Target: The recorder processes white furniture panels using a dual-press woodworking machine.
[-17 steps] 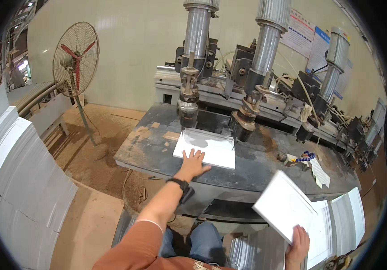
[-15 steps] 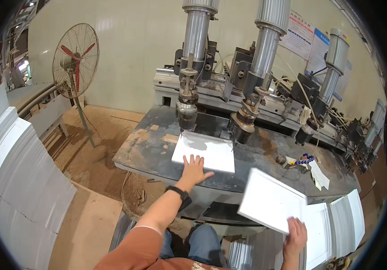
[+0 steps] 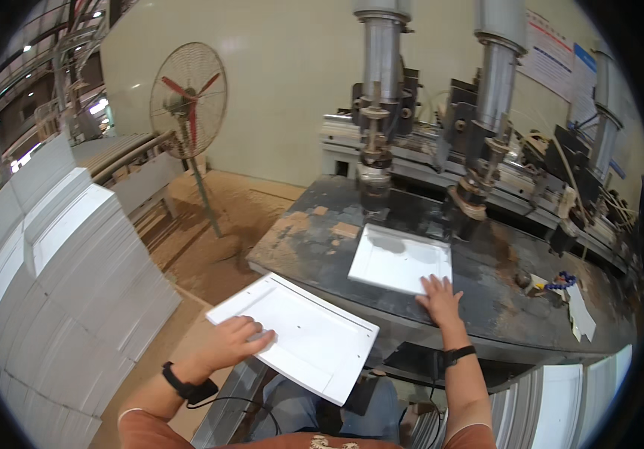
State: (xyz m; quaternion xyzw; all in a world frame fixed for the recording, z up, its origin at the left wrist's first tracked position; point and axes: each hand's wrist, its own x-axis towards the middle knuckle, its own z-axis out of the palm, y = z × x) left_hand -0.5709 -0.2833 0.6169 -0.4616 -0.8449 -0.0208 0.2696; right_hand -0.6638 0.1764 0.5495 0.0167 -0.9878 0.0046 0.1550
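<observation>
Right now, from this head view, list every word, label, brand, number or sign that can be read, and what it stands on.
No legible text.
White sheet on the wall: red and blue lines, too blurred to read.
Blue-topped sheet beside it: too blurred to read.
Pale mark on the shirt: cut off, unreadable.
White panel in the left hand: no lettering visible.
</observation>
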